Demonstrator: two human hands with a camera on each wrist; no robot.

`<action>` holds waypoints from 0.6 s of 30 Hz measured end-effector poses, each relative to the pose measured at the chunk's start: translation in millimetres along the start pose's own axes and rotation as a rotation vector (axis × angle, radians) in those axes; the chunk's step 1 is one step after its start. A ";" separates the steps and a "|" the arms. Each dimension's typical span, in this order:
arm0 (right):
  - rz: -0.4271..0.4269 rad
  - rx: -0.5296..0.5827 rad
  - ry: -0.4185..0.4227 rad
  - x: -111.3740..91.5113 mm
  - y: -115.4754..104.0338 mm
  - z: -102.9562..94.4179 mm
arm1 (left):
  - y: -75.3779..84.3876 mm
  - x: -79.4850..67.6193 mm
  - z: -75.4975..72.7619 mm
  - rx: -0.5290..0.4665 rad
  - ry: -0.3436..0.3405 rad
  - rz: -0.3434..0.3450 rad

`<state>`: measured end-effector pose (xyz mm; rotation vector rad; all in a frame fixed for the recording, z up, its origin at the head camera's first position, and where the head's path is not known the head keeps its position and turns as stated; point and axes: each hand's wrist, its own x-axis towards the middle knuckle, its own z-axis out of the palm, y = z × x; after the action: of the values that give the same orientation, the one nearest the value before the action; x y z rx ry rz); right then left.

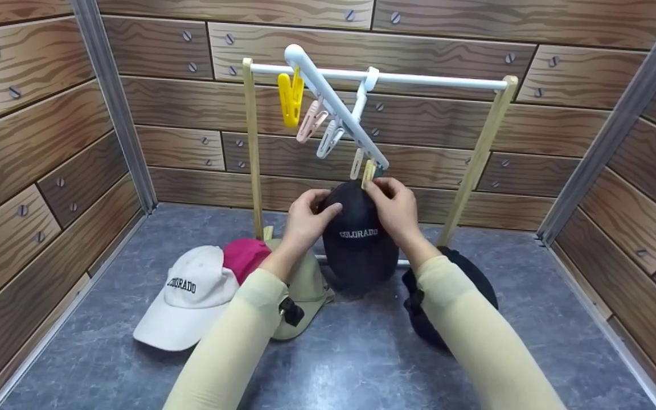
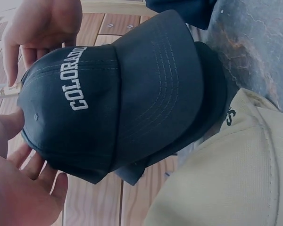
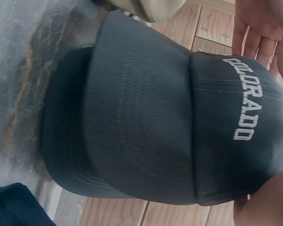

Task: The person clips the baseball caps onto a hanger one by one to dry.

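A dark cap (image 1: 359, 256) with COLORADO in white letters hangs brim-down from a white clip hanger (image 1: 333, 102). My left hand (image 1: 306, 221) grips the left edge of its crown, thumb in front and fingers behind. At the crown's top, my right hand (image 1: 397, 209) pinches a pale yellow clothespin (image 1: 369, 172), its thumb against the clip. In the left wrist view, the cap (image 2: 146, 89) faces the camera between both hands. Another dark brim (image 3: 66, 122) shows behind the cap in the right wrist view.
The hanger hooks over the white bar (image 1: 436, 81) of a wooden-post rack. A yellow clothespin (image 1: 290, 99) and several paler ones hang along it. White (image 1: 194, 302), magenta (image 1: 244, 259) and khaki (image 1: 299, 304) caps lie at left. Another dark cap (image 1: 473, 279) lies at right, partly behind my sleeve.
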<state>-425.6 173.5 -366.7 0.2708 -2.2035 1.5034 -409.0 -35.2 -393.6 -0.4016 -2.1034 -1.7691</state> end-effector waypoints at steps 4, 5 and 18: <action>-0.035 -0.064 0.003 -5.6 7.1 1.0 | -2.6 -1.7 0.0 0.028 -0.001 0.005; -0.048 -0.078 0.005 -6.8 8.6 1.3 | -3.3 -2.2 -0.1 0.034 -0.002 0.000; -0.176 -0.172 0.028 -17.3 25.4 1.8 | -14.0 -7.7 -1.0 0.062 -0.016 -0.027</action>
<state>-421.2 180.1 -396.5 0.3744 -2.2071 1.2102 -408.2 -38.5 -409.3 -0.3726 -2.1786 -1.7158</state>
